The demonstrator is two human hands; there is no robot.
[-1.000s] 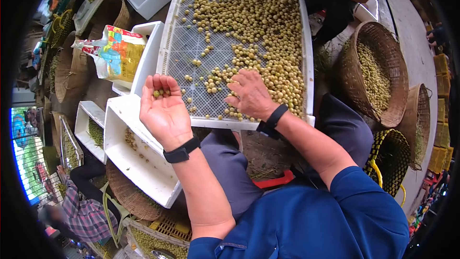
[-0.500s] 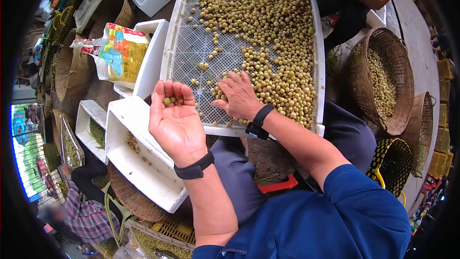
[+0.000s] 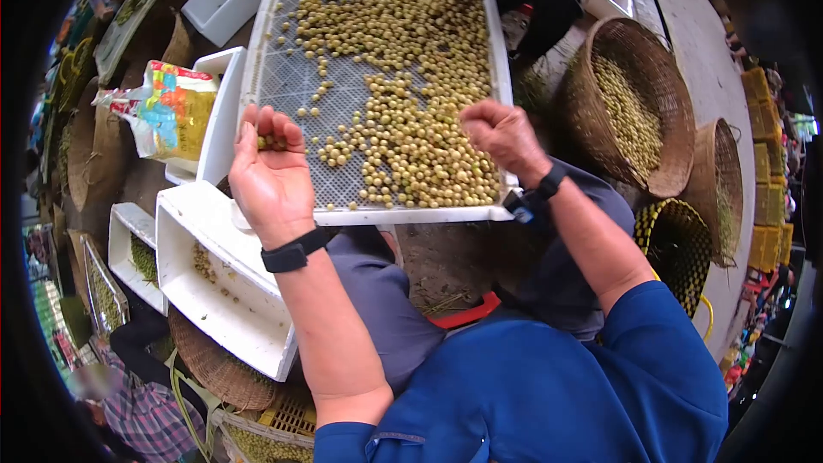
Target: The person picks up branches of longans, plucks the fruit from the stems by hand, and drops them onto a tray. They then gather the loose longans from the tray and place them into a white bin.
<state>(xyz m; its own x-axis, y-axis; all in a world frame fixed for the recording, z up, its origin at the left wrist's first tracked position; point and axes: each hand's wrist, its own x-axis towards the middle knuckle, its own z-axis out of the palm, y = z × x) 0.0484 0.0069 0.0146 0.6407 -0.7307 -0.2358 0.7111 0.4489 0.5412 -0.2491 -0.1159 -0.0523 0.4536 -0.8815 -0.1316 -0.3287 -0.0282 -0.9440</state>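
Note:
Many small round yellow-green fruits (image 3: 420,150) lie on a white mesh tray (image 3: 377,217), thickest on its right side. Beside the tray's left edge is my left hand (image 3: 276,184), palm up, its fingers curled round a few greenish fruits. My right hand (image 3: 507,139) is raised at the tray's right edge with the fingers curled in. Whatever it may hold is hidden and slightly blurred.
On the left stand a white foam box (image 3: 257,326) with a few fruits inside and a colourful plastic bag (image 3: 176,116) on another box. A wicker basket (image 3: 673,111) of fruits stands right, a black-and-yellow basket (image 3: 673,244) below it. Another person (image 3: 536,0) sits across the tray.
My right hand has lifted off the fruits and moved to the tray's right edge, its fingers now curled. My left hand still holds its fruits. The whole view has shifted, scene sliding left.

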